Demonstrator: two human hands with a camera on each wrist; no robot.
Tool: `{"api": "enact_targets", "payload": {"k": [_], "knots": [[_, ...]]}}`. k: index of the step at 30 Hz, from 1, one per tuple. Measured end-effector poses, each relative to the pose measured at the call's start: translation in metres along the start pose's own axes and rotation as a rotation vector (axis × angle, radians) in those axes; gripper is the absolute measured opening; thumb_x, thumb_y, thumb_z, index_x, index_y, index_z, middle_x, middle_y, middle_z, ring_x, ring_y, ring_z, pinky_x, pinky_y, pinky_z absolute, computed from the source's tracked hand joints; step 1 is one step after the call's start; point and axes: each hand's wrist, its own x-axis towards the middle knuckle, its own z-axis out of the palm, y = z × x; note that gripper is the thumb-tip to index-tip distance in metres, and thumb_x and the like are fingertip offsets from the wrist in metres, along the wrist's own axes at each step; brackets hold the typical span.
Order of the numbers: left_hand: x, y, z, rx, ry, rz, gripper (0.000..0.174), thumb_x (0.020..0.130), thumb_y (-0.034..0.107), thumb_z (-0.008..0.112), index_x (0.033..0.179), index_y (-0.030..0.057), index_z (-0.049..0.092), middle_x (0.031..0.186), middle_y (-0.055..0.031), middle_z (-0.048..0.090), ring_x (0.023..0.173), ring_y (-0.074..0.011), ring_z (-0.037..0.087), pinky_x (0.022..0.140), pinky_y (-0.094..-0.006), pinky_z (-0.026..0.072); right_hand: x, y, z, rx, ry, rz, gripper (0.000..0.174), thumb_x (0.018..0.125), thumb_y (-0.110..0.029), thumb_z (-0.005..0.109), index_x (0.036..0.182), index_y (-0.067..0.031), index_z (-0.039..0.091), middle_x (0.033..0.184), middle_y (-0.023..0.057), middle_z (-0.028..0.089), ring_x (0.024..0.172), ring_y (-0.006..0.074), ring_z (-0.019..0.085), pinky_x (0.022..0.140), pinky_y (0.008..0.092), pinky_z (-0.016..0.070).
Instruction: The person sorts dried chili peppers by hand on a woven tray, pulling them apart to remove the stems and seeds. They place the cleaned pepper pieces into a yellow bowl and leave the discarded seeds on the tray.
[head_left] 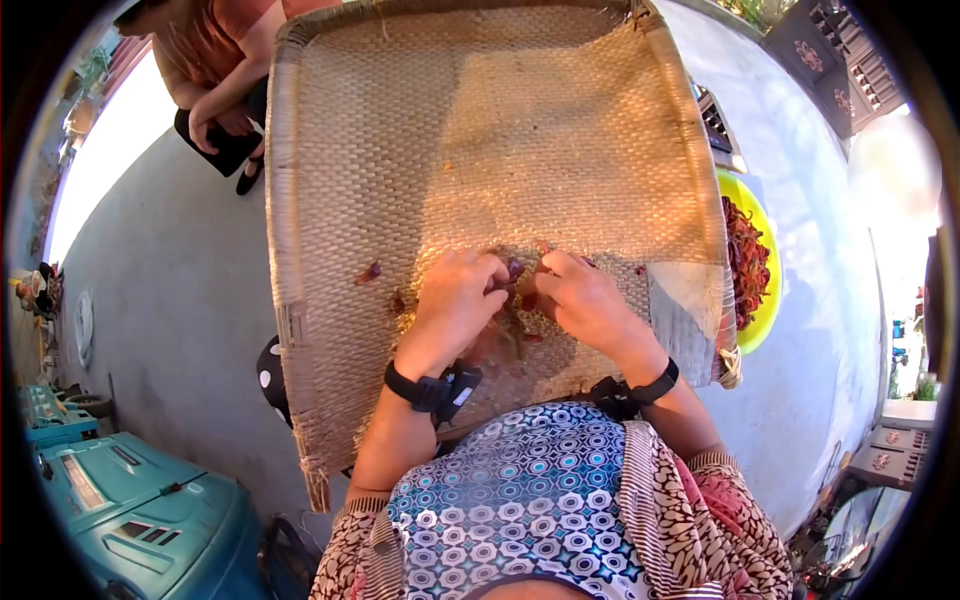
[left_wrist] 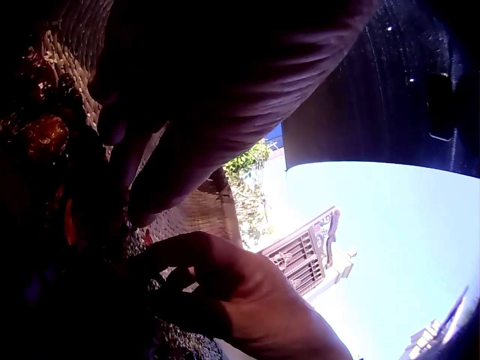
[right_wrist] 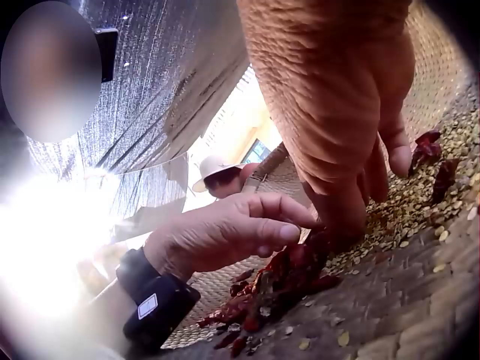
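Note:
Dried red chili pieces (right_wrist: 255, 301) and pale seeds (right_wrist: 431, 199) lie on a woven tray (head_left: 360, 130). Over its near part the two hands work close together. The left hand (head_left: 450, 300) has thumb and fingers bent around a dark red chili piece (head_left: 515, 268). The right hand (head_left: 595, 305) faces it, fingertips pinched at dark red chili. In the right wrist view, the left hand (right_wrist: 225, 231) reaches to the chili heap, and the right hand (right_wrist: 337, 105) points down into it, its fingertips partly hidden. The left wrist view is very dark around the fingers.
A lime-green basin (head_left: 768, 310) of dried chilies stands right of the tray. A seated person (head_left: 225, 70) is at the upper left, beyond the tray's edge. Teal plastic boxes (head_left: 160, 520) stand at the lower left.

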Motion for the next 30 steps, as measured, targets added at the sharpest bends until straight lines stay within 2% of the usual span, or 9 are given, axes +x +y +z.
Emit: {"api": "enact_targets", "payload": {"k": [7,12,15,21,22,23,26,29,30], "knots": [[0.000,0.000,0.009,0.152,-0.030,0.057,0.014,0.078,0.015,0.071,0.090,0.0082,0.067,0.085,-0.0087,0.059,0.090,-0.0295,0.054,0.079,-0.0411,0.0445,-0.003,0.003,0.009,0.070,-0.021,0.077,0.012,0.080,-0.012,0.070,0.090,-0.0118,0.065,0.092,0.0085,0.055,0.087,0.0320,0.061,0.072,0.0430,0.0509],[0.000,0.000,0.009,-0.010,0.029,0.054,0.011,0.079,0.010,0.069,0.089,0.0067,0.064,0.088,-0.0091,0.062,0.092,-0.0299,0.055,0.081,-0.0411,0.0453,-0.007,0.005,0.010,0.162,-0.048,0.120,0.012,0.081,-0.009,0.067,0.093,-0.0108,0.066,0.092,0.0093,0.059,0.088,0.0322,0.062,0.073,0.0419,0.0509],[0.002,0.004,0.005,-0.103,0.117,0.009,0.011,0.082,0.007,0.067,0.092,0.0045,0.064,0.088,-0.0096,0.064,0.089,-0.0279,0.059,0.079,-0.0390,0.0477,-0.013,0.007,-0.008,0.180,0.039,0.105,0.014,0.082,-0.007,0.065,0.096,-0.0088,0.066,0.095,0.0100,0.061,0.087,0.0324,0.062,0.073,0.0405,0.0510],[0.005,-0.008,0.008,-0.349,0.192,-0.152,0.014,0.090,0.006,0.064,0.103,0.0008,0.064,0.089,-0.0087,0.069,0.082,-0.0171,0.065,0.073,-0.0308,0.0514,-0.051,0.043,-0.085,0.076,0.444,0.529,0.014,0.083,0.003,0.064,0.095,-0.0038,0.067,0.093,0.0094,0.062,0.082,0.0237,0.061,0.072,0.0320,0.0515],[0.005,-0.008,0.009,-0.399,0.201,-0.166,0.015,0.091,0.006,0.064,0.104,0.0004,0.064,0.090,-0.0084,0.069,0.082,-0.0154,0.065,0.073,-0.0296,0.0516,-0.062,0.060,-0.097,-0.022,0.510,0.519,0.016,0.084,0.002,0.065,0.099,-0.0038,0.066,0.093,0.0093,0.062,0.081,0.0226,0.062,0.072,0.0313,0.0515],[0.005,-0.006,0.008,-0.444,0.191,-0.180,0.014,0.090,0.007,0.064,0.103,0.0011,0.064,0.092,-0.0099,0.069,0.083,-0.0182,0.066,0.074,-0.0311,0.0520,-0.071,0.074,-0.108,-0.122,0.576,0.507,0.019,0.085,0.000,0.065,0.103,-0.0038,0.065,0.093,0.0092,0.062,0.080,0.0216,0.062,0.073,0.0305,0.0515],[0.005,0.000,0.005,-0.516,0.179,-0.182,0.013,0.089,0.006,0.064,0.102,0.0019,0.064,0.094,-0.0125,0.069,0.085,-0.0235,0.068,0.076,-0.0339,0.0531,-0.080,0.086,-0.123,-0.783,0.742,0.505,0.024,0.087,-0.006,0.066,0.111,-0.0053,0.062,0.097,0.0083,0.063,0.079,0.0165,0.061,0.073,0.0274,0.0506],[0.004,-0.002,0.009,-0.465,0.190,-0.132,0.014,0.090,0.005,0.064,0.103,0.0009,0.064,0.094,-0.0104,0.069,0.085,-0.0202,0.067,0.077,-0.0323,0.0534,-0.063,0.074,-0.105,0.247,0.766,0.620,0.031,0.089,-0.013,0.068,0.118,-0.0073,0.059,0.104,0.0079,0.066,0.080,0.0125,0.061,0.074,0.0258,0.0499],[0.005,-0.002,0.010,-0.448,0.182,-0.133,0.014,0.090,0.005,0.064,0.104,0.0007,0.064,0.094,-0.0092,0.070,0.085,-0.0178,0.067,0.076,-0.0310,0.0532,-0.053,0.049,-0.097,0.345,0.610,0.596,0.035,0.089,-0.017,0.070,0.121,-0.0077,0.059,0.106,0.0065,0.068,0.081,0.0099,0.060,0.073,0.0248,0.0494]]}}
